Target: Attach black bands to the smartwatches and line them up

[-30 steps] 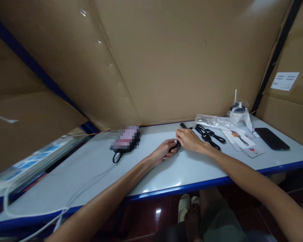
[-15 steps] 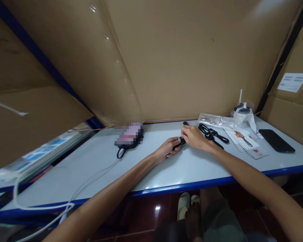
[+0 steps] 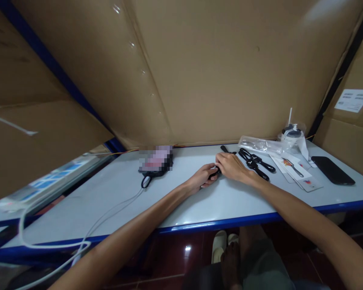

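Note:
Above the middle of the white tabletop (image 3: 181, 209), my left hand (image 3: 202, 177) is closed around a slim glossy black handle-like piece (image 3: 215, 174). My right hand (image 3: 230, 166) meets it there, fingers pinched at the far end of the same piece and covering most of it. Its exact kind is hidden by the fingers. Just behind my right hand lies a black-handled utensil (image 3: 224, 149). Several glossy black-handled utensils (image 3: 253, 161) lie crossed to the right of that hand.
Printed cards (image 3: 293, 171) and a clear plastic bag (image 3: 257, 143) lie on the right. Behind stands a lidded cup (image 3: 291, 135) with a straw. A black phone (image 3: 332, 170) is farther right. At left, a blurred-screen device (image 3: 155, 161) trails a white cable (image 3: 111, 211). Cardboard walls (image 3: 214, 72) enclose the table.
My right hand has turned slightly over the black piece, hiding more of it. More of the utensil behind that hand now shows. The view has shifted slightly.

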Motion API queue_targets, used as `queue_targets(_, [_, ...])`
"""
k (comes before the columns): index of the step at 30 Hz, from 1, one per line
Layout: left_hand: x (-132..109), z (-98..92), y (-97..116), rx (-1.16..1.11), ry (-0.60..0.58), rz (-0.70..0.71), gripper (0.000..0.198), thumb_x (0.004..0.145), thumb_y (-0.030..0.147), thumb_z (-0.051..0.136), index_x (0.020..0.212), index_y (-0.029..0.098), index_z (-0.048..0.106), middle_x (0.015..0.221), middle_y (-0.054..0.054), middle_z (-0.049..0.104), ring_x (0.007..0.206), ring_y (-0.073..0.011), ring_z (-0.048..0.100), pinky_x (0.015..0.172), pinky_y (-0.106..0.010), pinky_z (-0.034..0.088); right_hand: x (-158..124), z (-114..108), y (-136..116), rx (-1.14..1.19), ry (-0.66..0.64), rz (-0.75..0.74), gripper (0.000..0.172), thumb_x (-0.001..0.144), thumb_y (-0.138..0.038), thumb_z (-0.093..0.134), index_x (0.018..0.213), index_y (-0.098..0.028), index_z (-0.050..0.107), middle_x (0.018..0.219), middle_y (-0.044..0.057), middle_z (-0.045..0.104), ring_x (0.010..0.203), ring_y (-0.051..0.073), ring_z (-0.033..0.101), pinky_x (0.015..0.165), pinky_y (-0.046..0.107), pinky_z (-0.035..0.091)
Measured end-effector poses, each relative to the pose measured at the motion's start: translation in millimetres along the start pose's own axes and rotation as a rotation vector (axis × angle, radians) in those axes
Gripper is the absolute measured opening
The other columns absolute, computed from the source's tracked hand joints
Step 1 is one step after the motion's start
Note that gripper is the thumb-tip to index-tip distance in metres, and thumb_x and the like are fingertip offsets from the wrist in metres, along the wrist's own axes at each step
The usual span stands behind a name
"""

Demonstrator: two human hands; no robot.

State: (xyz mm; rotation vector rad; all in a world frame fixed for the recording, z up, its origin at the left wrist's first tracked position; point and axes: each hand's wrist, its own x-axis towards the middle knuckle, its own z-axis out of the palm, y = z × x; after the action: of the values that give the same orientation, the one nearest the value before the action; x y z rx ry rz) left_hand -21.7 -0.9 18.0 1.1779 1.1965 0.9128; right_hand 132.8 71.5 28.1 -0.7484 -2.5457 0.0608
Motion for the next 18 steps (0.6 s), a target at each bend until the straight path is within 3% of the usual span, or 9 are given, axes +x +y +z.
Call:
queue_targets(9, [3.4,-0.9,-2.6,0.011,0.024,-0.002,0.017,0.091,0.033,0.055,0.087,0.021,0.044,0.059,0.008,0.04,0.038,-0.0036,0.023,0.034,-0.015,0.009,-1.0,-0.8,0.0,0.006,0.031,-0.044,0.012,0.096,-0.016,0.058,0.092,-0.016,0.069,0.099,0.01,0.07,0.093,0.02,0.062,0.077,0.029,0.039])
queue_targets(14, [3.8,-1.6,-2.1,-0.004,0.001,-0.009,0.015,0.091,0.032,0.056,0.089,0.021,0.045,0.059,0.009,0.038,0.037,-0.0036,0.022,0.034,-0.015,0.008,3.5,3.0,-6.0,0.169,0.058,0.172,0.011,0.089,-0.012,0.063,0.092,-0.018,0.072,0.084,0.005,0.074,0.077,0.018,0.066,0.07,0.026,0.041])
queue_targets(18, [2.9,-1.8,-0.4,0.004,0.006,-0.033,0.011,0.09,0.029,0.054,0.093,0.021,0.046,0.059,0.009,0.038,0.037,-0.0041,0.022,0.034,-0.016,0.007,7.6,-0.6,-6.2,0.333,0.053,0.294,0.009,0.084,-0.011,0.068,0.081,-0.016,0.075,0.076,0.004,0.075,0.072,0.016,0.067,0.068,0.024,0.044])
